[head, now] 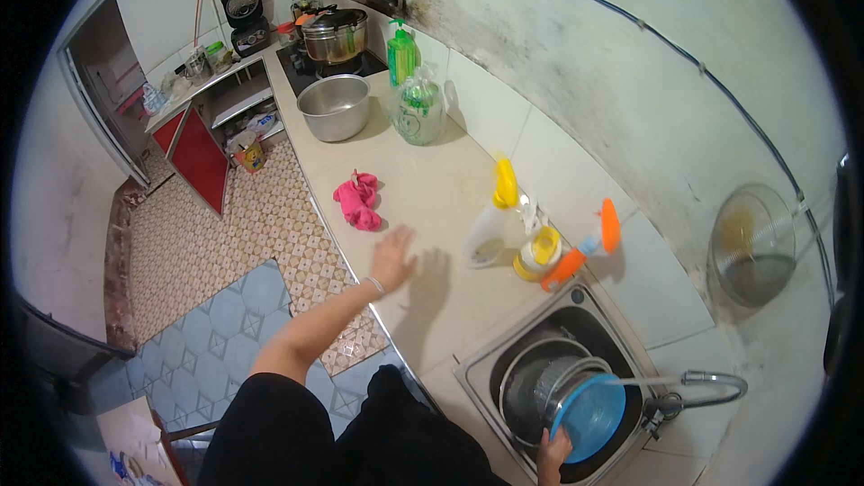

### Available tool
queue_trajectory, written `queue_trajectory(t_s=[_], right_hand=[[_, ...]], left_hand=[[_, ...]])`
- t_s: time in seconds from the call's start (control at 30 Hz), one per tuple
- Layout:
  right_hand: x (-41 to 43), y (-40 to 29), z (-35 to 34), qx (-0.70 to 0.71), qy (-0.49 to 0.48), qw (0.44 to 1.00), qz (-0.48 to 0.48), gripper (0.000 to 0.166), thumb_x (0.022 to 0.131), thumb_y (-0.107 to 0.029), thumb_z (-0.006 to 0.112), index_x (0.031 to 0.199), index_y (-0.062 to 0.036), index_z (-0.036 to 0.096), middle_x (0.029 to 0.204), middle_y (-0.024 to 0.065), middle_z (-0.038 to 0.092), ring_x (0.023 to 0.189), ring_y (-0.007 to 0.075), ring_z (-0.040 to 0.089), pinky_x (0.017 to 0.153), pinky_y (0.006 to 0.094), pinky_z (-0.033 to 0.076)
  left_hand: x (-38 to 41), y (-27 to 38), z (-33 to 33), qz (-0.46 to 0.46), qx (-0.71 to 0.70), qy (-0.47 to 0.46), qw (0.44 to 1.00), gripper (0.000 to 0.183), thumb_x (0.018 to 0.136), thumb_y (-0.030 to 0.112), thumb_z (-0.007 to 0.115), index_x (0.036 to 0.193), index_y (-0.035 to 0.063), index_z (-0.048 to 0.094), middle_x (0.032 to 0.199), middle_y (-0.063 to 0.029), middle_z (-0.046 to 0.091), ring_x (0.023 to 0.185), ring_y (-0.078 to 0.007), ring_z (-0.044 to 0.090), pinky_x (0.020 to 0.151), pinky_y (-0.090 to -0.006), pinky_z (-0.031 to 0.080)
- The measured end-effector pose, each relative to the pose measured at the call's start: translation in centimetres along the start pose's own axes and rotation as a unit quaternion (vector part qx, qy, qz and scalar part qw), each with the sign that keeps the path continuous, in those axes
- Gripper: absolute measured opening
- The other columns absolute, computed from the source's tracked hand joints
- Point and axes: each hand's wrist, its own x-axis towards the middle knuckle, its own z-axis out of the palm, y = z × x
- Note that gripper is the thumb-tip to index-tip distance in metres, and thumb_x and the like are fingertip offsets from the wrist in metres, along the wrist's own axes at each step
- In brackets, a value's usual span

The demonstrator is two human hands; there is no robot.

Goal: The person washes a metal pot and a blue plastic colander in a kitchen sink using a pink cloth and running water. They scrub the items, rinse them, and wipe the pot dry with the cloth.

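My left hand (393, 260), slightly blurred, is over the countertop with its fingers apart and nothing in it. Just beyond it lies a crumpled pink cloth (359, 201). My right hand (554, 450) grips the rim of a blue plastic basin (594, 418), which tilts in the steel sink (472, 378). Water runs from the curved faucet (709, 381) toward the basin. Beside and partly behind the basin, metal bowls (533, 378) sit in the sink. A steel pot (334, 108) without a lid stands farther along the counter.
A yellow-topped spray bottle (496, 223), a yellow-lidded container (538, 254) and an orange spray bottle (584, 246) stand between counter and wall. Farther back are a bagged jar (417, 111), a green pump bottle (401, 57) and a lidded pot (335, 37) on the stove. A red cabinet door (199, 158) hangs open.
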Motion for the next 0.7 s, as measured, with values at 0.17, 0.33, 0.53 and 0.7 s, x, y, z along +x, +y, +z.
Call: queue_trajectory(t_s=[0.17,0.33,0.53,0.7], right_hand=[[-0.9,0.8,1.3,-0.064,-0.002,0.998,0.004,0.023,0.075,-0.021,0.057,0.075,0.0011,0.053,0.061,0.0174,0.051,0.056,0.0331,0.048,0.052,0.0406,0.038],[-0.5,-3.0,-0.2,-0.007,-0.095,0.988,0.125,0.035,0.074,-0.029,0.059,0.081,0.005,0.057,0.066,0.0262,0.053,0.063,0.042,0.049,0.057,0.0447,0.038],[-0.3,-4.7,0.6,-0.041,-0.139,0.963,0.226,0.037,0.073,-0.031,0.059,0.082,0.005,0.057,0.068,0.0257,0.054,0.065,0.0431,0.05,0.056,0.0457,0.038],[1.1,-6.7,0.6,-0.08,-0.193,0.949,0.237,0.036,0.074,-0.031,0.057,0.082,0.0047,0.057,0.07,0.0244,0.056,0.068,0.0432,0.051,0.058,0.0454,0.038]], left_hand=[[7.7,-10.2,-2.1,-0.205,0.116,-0.017,0.972,0.073,0.067,0.033,0.06,0.129,0.02,0.025,0.132,-0.0167,0.021,0.12,-0.0338,0.022,0.091,-0.0485,0.025],[12.0,-13.7,3.6,-0.268,0.106,-0.059,0.956,0.073,0.068,0.032,0.058,0.13,0.023,0.021,0.135,-0.0157,0.015,0.123,-0.0347,0.017,0.094,-0.0498,0.021],[21.4,-11.4,11.7,-0.04,0.003,-0.047,0.998,0.059,0.07,0.022,0.054,0.125,0.021,0.032,0.132,-0.0068,0.027,0.122,-0.0299,0.022,0.093,-0.0461,0.025],[28.9,-6.0,18.6,0.135,-0.109,-0.066,0.983,0.047,0.068,0.019,0.055,0.113,0.0203,0.046,0.123,-0.0053,0.039,0.115,-0.0286,0.033,0.089,-0.0431,0.031]])
